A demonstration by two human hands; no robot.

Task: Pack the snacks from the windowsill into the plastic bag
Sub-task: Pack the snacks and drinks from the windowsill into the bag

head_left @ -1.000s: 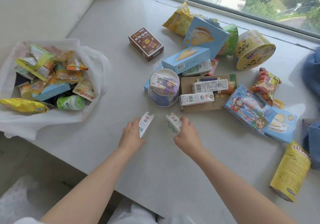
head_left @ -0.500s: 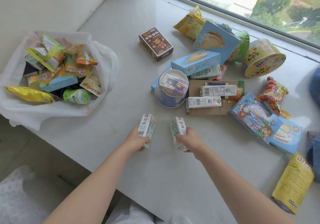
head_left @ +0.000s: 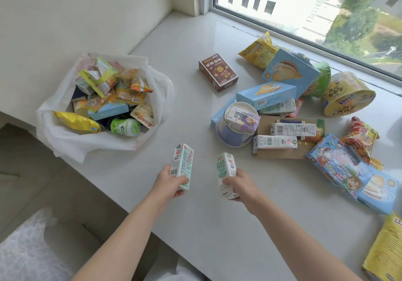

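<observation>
The left hand (head_left: 171, 183) is clamped around a small white-and-mint milk carton (head_left: 182, 165), holding it upright above the near part of the pale stone windowsill (head_left: 185, 48). The right hand (head_left: 240, 186) grips a second white-and-mint milk carton (head_left: 226, 173) the same way, just beside the first, the two cartons apart. To the left sits the open white plastic bag (head_left: 65, 137), already holding wrapped snacks, a light blue box, a yellow packet and a green-capped bottle. To the right, the unpacked snacks lie in a loose pile: a brown rectangular biscuit box (head_left: 218, 72), two light blue cake boxes, a purple paper cup (head_left: 233, 136) with a small carton resting on its top, two more milk cartons on a flat piece of brown cardboard (head_left: 280, 152), and a yellow noodle bowl (head_left: 348, 93) on its side near the window.
</observation>
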